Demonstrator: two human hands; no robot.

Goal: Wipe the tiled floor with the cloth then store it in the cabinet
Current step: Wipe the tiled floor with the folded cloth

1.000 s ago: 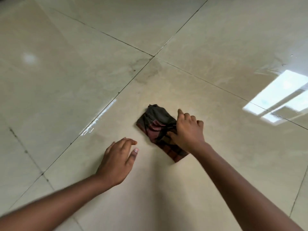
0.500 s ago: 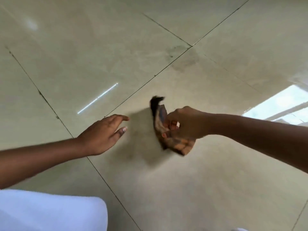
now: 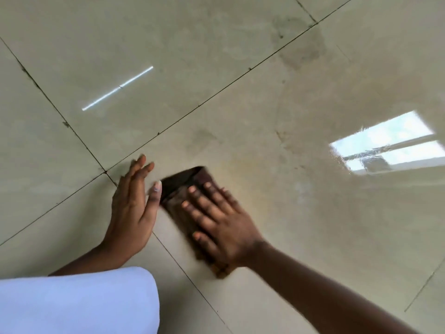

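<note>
A dark, brownish folded cloth (image 3: 179, 192) lies flat on the glossy beige tiled floor (image 3: 216, 68), near the lower middle of the head view. My right hand (image 3: 220, 221) presses down on it with straight, spread fingers and covers most of it; only its far corner and a bit by my wrist show. My left hand (image 3: 133, 208) rests on the floor just left of the cloth, fingers straight, thumb close to the cloth's edge. The cabinet is not in view.
Dark grout lines (image 3: 216, 92) cross the tiles. A smudged, darker patch (image 3: 303, 49) marks the floor at the upper right. A window reflection (image 3: 387, 143) glares at the right. My white-clad knee (image 3: 77, 300) fills the lower left.
My right hand, which gripped the cloth and lifted it off the floor, now presses it flat with straight fingers nearer to me. My left hand has come closer to the cloth.
</note>
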